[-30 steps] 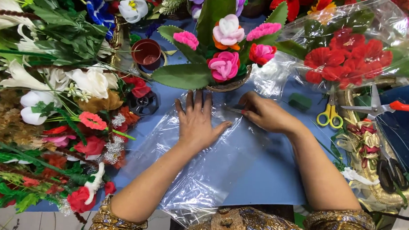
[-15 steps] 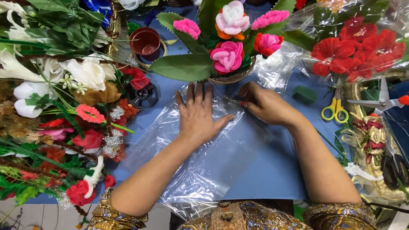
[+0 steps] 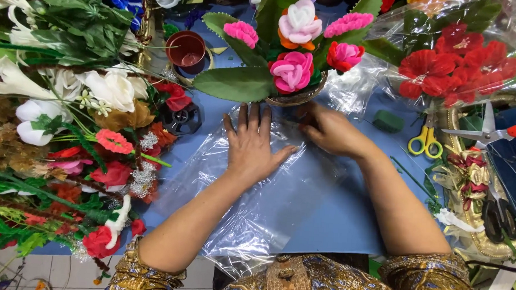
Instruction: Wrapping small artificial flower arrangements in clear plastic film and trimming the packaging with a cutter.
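Observation:
My left hand point(image 3: 252, 142) lies flat, fingers spread, on a sheet of clear plastic wrap point(image 3: 255, 203) spread over the blue table point(image 3: 336, 218). My right hand point(image 3: 328, 129) rests on the same sheet at its far edge, fingers curled at the base of a basket arrangement of pink, red and orange artificial flowers point(image 3: 297, 54) with big green leaves. Whether its fingers pinch the plastic is hidden.
Heaps of artificial flowers and greenery point(image 3: 61, 130) fill the left side. A small brown pot point(image 3: 187, 48) stands behind. Wrapped red flowers point(image 3: 453, 61), yellow-handled scissors point(image 3: 425, 138), orange-handled scissors point(image 3: 490, 132), a green foam block point(image 3: 388, 120) and gold ribbon point(image 3: 471, 177) lie at right.
Both hands stay on the plastic sheet; the right hand has shifted slightly closer to the basket's base. The view has tilted a little.

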